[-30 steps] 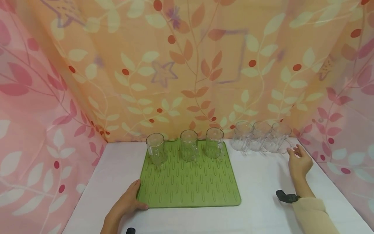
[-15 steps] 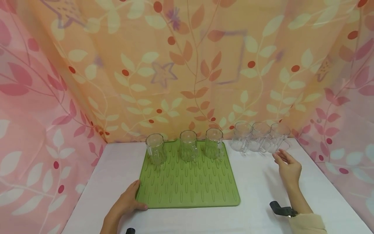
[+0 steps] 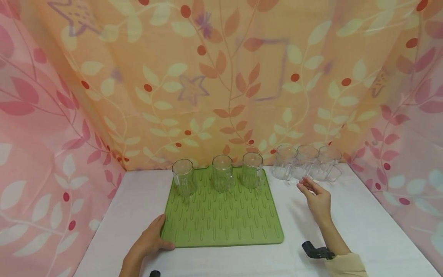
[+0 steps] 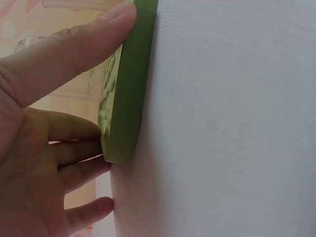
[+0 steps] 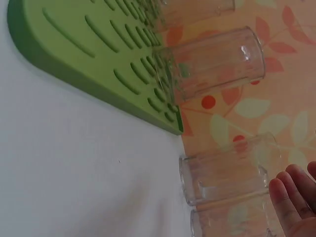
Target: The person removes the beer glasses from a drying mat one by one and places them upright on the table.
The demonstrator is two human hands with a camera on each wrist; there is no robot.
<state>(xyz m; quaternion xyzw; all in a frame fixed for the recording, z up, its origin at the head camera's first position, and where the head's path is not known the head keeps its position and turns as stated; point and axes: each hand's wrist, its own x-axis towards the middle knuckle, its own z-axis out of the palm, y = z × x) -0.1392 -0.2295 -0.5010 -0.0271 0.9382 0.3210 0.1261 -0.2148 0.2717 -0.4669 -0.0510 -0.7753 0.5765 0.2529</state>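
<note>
My left hand (image 3: 151, 237) lies at the near left corner of a green drying mat (image 3: 228, 223). Its thumb touches the mat's front edge and its fingertips meet the left side, the fingers fairly straight. Along the mat's back stand three upright clear glass mugs: a left one (image 3: 184, 179), a middle one (image 3: 222, 174) and a right one (image 3: 253, 171). Over the table right of the mat, my right hand (image 3: 318, 202) holds nothing, its fingers loosely bent. Just beyond its fingertips three more glass mugs (image 3: 285, 163) stand close together in a row.
A white cloth covers the table (image 3: 138, 192). Patterned fabric (image 3: 228, 77) hangs behind it, with pink leafy fabric on both sides. A black wrist mount (image 3: 316, 250) sits on the right forearm beside a beige sleeve (image 3: 346, 265).
My right hand has moved left and slightly toward me, from beside the rightmost mug's handle to in front of the mug row. The left hand, mat and mugs stay put.
</note>
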